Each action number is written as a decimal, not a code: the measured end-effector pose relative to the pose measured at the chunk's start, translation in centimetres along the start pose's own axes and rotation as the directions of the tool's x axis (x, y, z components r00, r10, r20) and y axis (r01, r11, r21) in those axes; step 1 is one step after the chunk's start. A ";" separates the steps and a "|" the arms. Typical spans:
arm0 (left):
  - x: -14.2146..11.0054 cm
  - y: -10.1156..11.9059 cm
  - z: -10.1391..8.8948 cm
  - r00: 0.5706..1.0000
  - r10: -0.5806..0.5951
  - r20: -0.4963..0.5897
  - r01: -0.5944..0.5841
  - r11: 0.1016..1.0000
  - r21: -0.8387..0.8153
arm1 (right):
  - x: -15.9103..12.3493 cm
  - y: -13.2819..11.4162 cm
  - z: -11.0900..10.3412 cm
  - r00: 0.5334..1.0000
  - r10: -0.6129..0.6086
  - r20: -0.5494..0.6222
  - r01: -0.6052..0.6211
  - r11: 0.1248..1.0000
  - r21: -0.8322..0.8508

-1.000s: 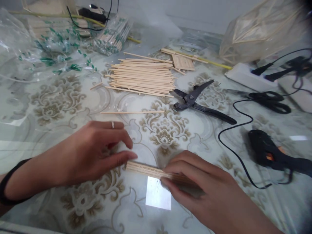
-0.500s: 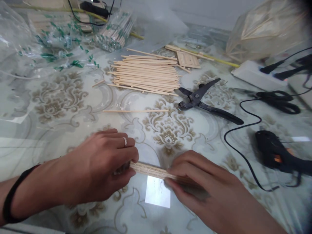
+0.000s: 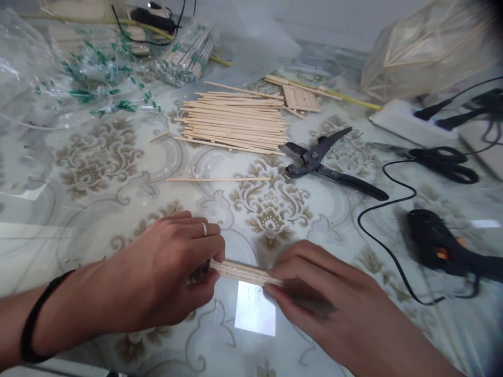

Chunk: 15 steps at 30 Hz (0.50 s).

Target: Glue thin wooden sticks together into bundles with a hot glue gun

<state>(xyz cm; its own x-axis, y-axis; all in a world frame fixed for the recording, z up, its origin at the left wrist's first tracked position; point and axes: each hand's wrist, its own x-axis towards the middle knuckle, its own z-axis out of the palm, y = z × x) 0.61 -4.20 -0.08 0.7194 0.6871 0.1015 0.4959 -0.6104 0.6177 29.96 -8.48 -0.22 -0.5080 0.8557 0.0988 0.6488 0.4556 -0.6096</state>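
Between my hands lies a narrow bundle of pale wooden sticks (image 3: 243,272), side by side. My left hand (image 3: 168,272), with a ring and a black wrist band, pinches its left end between thumb and curled fingers. Thumb and fingers of my right hand (image 3: 322,293) close round the other end, which they partly hide. Whether the sticks are glued together I cannot tell. Beyond the hands a single thin stick (image 3: 218,179) lies on the patterned tabletop (image 3: 212,345). Farther back is a large pile of loose wooden sticks (image 3: 236,123).
Black pliers (image 3: 314,162) lie right of the pile, with black scissors (image 3: 440,159) beyond. A glue gun (image 3: 436,241) and its cord (image 3: 371,209) are at the right. Behind stand a white power strip (image 3: 412,123) and a stick frame (image 3: 420,57). Plastic-wrapped stick packs (image 3: 186,55) lie back left.
My left hand, apart from the bundle's end with fingers spread, has moved in and closed on it. My right hand keeps its hold. The camera view has shifted slightly.
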 end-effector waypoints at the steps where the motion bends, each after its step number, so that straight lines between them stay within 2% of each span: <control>1: 0.0 0.0 0.0 1.000 -0.002 0.001 0.002 1.000 0.009 | 0.0 0.0 0.0 1.000 0.005 0.008 -0.005 1.000 -0.002; 8: -0.5 -0.1 0.2 1.000 0.007 -0.013 -0.007 0.999 0.037 | 0.0 -0.3 -0.1 1.000 0.000 -0.019 0.000 1.000 -0.008; 15: -0.4 0.2 0.2 1.000 -0.031 0.002 0.031 0.999 0.038 | 0.1 -0.2 0.0 1.000 -0.007 -0.031 0.006 1.000 -0.013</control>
<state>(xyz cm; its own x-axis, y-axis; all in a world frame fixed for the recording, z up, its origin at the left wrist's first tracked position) 0.49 -4.70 -0.10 0.7047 0.7050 0.0802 0.5362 -0.6031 0.5905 29.72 -8.48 -0.09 -0.4945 0.8598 0.1271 0.6532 0.4641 -0.5983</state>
